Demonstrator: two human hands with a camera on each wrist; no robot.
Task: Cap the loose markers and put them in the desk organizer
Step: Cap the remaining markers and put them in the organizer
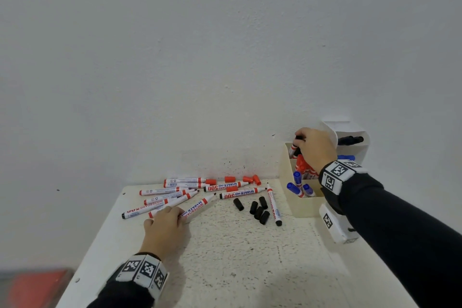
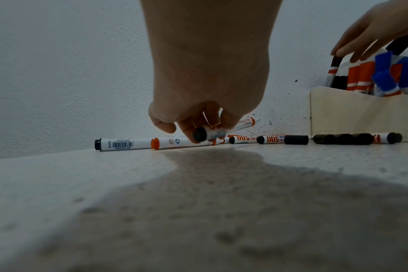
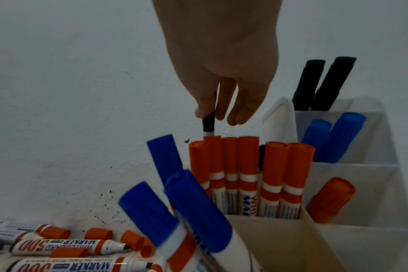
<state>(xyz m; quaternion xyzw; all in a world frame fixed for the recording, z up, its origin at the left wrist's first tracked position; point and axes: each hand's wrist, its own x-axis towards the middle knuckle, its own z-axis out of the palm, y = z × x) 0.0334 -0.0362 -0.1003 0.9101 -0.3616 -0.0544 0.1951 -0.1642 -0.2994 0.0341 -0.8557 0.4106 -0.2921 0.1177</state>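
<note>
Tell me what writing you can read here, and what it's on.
"WHITEBOARD MARKER 500": loose markers on the table, upside down from the head view.
"BLACK": end of the leftmost marker, beside a barcode too small to read.
Fine print on the barrels: too small to read.
Wristbands: square codes only, no words.

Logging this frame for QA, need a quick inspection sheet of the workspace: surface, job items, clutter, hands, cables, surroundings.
Surface: white speckled table, stained with ink spots.
Job's things: uncapped markers lying in a loose pile at the back left; loose black caps grouped mid-table; loose red caps near the wall; cream desk organizer at right, holding capped red, blue and black markers.
Clutter: blurred red object at lower left, off the table.
Hands: left hand grips an uncapped marker on the table; right hand pinches a black-capped marker above the organizer's back compartment.
Cables: nothing seen.
Surroundings: plain white wall, ink specks near the table edge.
</note>
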